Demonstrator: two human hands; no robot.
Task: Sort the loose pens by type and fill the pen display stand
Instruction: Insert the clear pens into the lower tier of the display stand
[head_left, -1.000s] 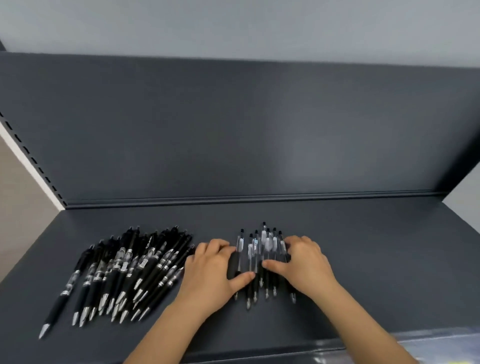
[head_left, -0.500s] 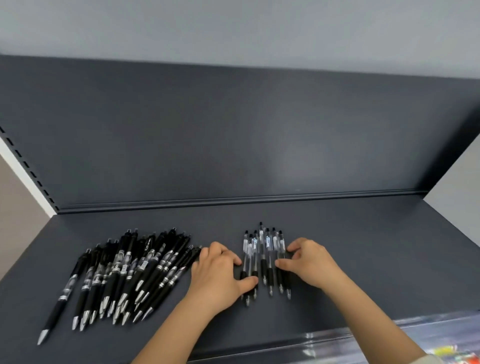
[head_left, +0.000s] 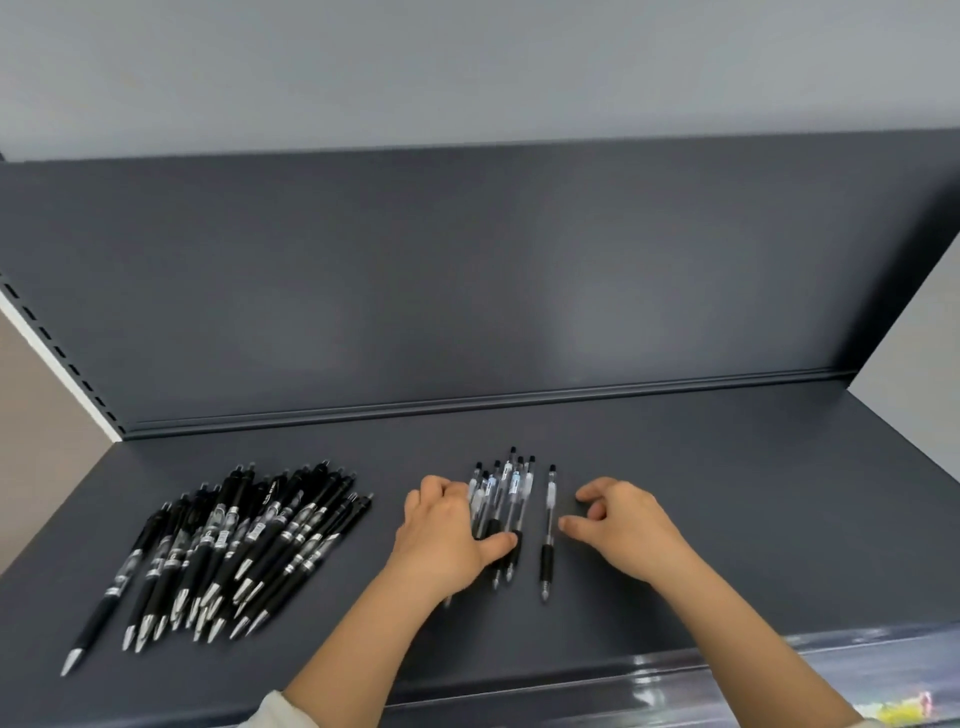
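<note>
Several clear pens half-hidden under gripping left hand, right hand loose, empty, beside lone pen

Both bare forearms reach forward from below. The left hand curls fingers and thumb round a bundle of clear pens; the right hand is palm-down, fingers loosely bent, holding nothing.

Head camera looks forward and down, close over the shelf.
</note>
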